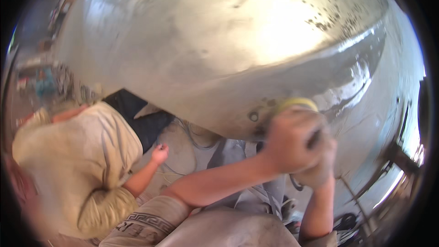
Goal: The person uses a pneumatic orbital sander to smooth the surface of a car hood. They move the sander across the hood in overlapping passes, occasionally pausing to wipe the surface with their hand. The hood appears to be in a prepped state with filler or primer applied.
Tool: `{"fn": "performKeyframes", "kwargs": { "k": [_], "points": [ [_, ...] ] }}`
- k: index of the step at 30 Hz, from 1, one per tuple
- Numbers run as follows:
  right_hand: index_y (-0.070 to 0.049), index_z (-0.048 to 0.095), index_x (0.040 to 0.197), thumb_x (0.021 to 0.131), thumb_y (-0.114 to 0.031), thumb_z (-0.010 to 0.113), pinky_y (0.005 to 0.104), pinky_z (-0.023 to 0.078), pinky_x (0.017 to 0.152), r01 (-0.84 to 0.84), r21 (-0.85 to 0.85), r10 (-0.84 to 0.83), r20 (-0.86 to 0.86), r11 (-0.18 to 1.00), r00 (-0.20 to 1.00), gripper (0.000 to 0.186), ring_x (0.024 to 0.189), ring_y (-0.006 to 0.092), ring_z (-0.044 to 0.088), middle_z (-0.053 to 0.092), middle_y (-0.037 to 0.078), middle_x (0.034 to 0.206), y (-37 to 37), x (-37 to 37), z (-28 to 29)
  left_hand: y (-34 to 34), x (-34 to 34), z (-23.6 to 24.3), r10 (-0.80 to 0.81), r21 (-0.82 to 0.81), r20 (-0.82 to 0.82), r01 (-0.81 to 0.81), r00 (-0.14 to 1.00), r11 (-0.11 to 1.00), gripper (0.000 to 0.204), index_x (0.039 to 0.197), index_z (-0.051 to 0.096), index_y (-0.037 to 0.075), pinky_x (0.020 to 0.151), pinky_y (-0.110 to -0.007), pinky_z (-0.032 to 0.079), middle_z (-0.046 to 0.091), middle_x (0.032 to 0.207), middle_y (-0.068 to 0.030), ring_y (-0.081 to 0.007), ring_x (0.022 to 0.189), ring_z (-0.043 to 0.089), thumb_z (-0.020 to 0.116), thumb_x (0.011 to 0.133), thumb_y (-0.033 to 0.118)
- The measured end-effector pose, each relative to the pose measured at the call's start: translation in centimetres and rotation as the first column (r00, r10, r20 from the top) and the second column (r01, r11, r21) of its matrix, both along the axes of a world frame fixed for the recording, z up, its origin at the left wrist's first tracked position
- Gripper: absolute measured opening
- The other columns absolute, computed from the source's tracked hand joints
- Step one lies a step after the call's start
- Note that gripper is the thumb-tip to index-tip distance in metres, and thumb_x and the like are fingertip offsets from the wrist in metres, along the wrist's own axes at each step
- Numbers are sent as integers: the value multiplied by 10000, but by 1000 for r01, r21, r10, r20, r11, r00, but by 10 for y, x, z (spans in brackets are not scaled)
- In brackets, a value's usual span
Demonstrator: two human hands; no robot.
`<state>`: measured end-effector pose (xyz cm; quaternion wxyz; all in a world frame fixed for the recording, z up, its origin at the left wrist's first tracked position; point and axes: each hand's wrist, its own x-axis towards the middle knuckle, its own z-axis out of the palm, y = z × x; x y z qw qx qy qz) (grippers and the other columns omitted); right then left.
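Big shiny metal shell [183, 41] fills upper frame, top cut off. Right of ctr, wearer's L hand [288, 142] is closed round a yellow-edged tool [299, 103] at shell's lower face; most of tool hidden, contact w/ shell too. R hand [320, 169] is bunched up against L, partly covered; can't tell its grip. Both blurred. Lower left: co-worker [82, 151] in beige shirt, small fist [160, 154], contents too tiny to ID.

Beige short-sleeved shirt [228, 233] with a dark Greek-key border [157, 220] on the left sleeve [173, 206].
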<state>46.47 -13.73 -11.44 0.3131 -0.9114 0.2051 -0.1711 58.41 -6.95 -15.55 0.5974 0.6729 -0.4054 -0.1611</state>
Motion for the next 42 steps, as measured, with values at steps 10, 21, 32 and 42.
{"fn": "performKeyframes", "kwargs": {
  "k": [10, 21, 32, 42],
  "points": [
    [-42, 653, 1061, 743, -144, 852, 537, 580, 920, 131, -273, -103, 112, 953, 988, 389, 1037, 424, 709, 714, 175, 1082, -36, -125, 6, -57, -140, 48, -153, -164, -100, 136, 983, 977, 195, 891, 638, -4, 1030, -512, 530, 685, 946, -199, -403, 970, 689, 758, 786, 109],
    [-55, 618, 1130, 684, -32, 824, 617, 520, 1127, -3, 197, -84, 429, 980, 900, 492, 1281, 491, 659, 696, 195, 1217, -41, -148, -5, 84, -125, 39, 151, 80, 79, -157, 985, 984, 207, 1110, 770, 13, 929, -456, 585, 782, 1100, -183, -352, 1035, 759, 733, 972, 162],
    [-67, 614, 1272, 681, -14, 838, 455, 513, 1117, 46, 548, -294, 375, 835, 879, 635, 1293, 304, 655, 689, 139, 1289, -46, -121, 16, 153, -177, 3, 289, 536, -316, -81, 904, 841, 407, 1176, 780, 7, 869, -390, 565, 813, 1003, -148, -239, 911, 757, 655, 1077, 381],
    [-98, 517, 1486, 690, 1, 739, 419, 556, 1004, 66, 752, -565, 432, 656, 703, 832, 1126, 261, 638, 612, 94, 1245, -151, -133, -63, 301, -164, -106, 501, 446, -401, -314, 767, 838, 383, 1087, 784, 26, 776, -365, 566, 793, 921, -74, -169, 828, 727, 666, 1049, 388]
  ]
}}
